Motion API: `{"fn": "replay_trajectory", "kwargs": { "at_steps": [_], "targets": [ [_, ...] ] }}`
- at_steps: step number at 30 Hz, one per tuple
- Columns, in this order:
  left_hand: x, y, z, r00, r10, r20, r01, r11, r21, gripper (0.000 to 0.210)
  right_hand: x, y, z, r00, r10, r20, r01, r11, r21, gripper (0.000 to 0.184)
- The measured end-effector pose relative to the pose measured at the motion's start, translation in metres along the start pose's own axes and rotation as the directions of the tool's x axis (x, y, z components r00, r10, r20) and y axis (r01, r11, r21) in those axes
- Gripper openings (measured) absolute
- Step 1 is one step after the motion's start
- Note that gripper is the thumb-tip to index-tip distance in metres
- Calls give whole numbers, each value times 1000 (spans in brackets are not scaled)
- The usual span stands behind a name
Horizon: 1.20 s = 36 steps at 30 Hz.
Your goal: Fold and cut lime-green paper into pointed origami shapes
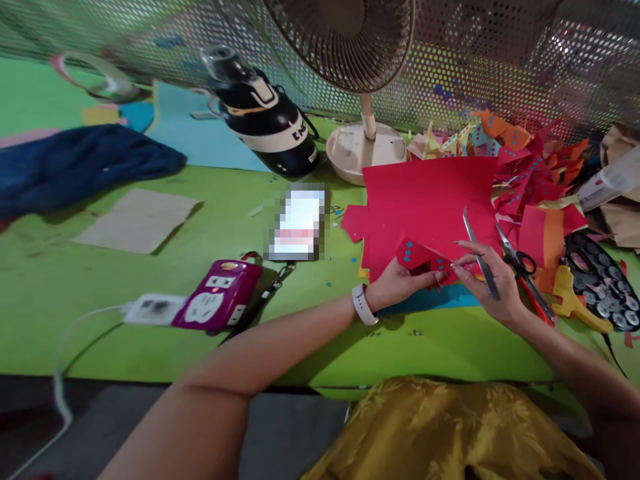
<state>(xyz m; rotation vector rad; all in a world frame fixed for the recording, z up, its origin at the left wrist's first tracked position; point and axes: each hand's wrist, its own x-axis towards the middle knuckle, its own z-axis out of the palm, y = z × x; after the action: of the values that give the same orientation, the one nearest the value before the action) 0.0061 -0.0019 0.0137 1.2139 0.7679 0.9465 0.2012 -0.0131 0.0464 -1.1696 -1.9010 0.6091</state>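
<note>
My left hand (pixel 400 280), a white band on its wrist, is closed on a small folded piece of red paper (pixel 423 255) with blue dots. In my right hand (pixel 493 283) lies a pair of metal tweezers (pixel 480 257), its curved tip pointing up and away from me. The thumb and a fingertip of that hand meet at the right end of the dotted paper; whatever tiny thing may be between them is too small to make out. Beneath both hands is a large red paper sheet (pixel 425 200), with a blue sheet (pixel 430 301) showing under its near edge.
Scissors (pixel 523 263), a yellow glue gun (pixel 570 300) and a black tray of round pieces (pixel 603 283) lie to the right. Dotted paper scraps (pixel 530 160) pile behind. A fan (pixel 367 150), bottle (pixel 273 120), phone (pixel 299 223) and purple power strip (pixel 217 293) stand or lie leftward.
</note>
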Motion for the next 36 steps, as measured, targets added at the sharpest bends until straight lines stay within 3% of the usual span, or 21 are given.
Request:
{"fn": "replay_trajectory", "kwargs": {
  "at_steps": [7,13,24,31,36],
  "targets": [
    [-2,1,-2,1000,-20,5,20,1000,0,36,2,-1,0,999,36,18,-37,998,45,28],
    [-4,0,-4,993,-117,-9,116,992,-38,35,3,-1,-1,995,94,14,-95,992,84,30],
    [-3,3,2,990,-110,-88,105,993,-62,37,-2,4,5,997,66,37,-70,993,96,32],
    [-2,-2,1,997,-35,-71,34,999,-17,31,-3,5,8,996,73,46,-79,986,148,33],
    [-3,1,0,996,-50,-74,48,999,-21,33,-1,8,8,994,97,56,-106,976,188,34]
  ]
}}
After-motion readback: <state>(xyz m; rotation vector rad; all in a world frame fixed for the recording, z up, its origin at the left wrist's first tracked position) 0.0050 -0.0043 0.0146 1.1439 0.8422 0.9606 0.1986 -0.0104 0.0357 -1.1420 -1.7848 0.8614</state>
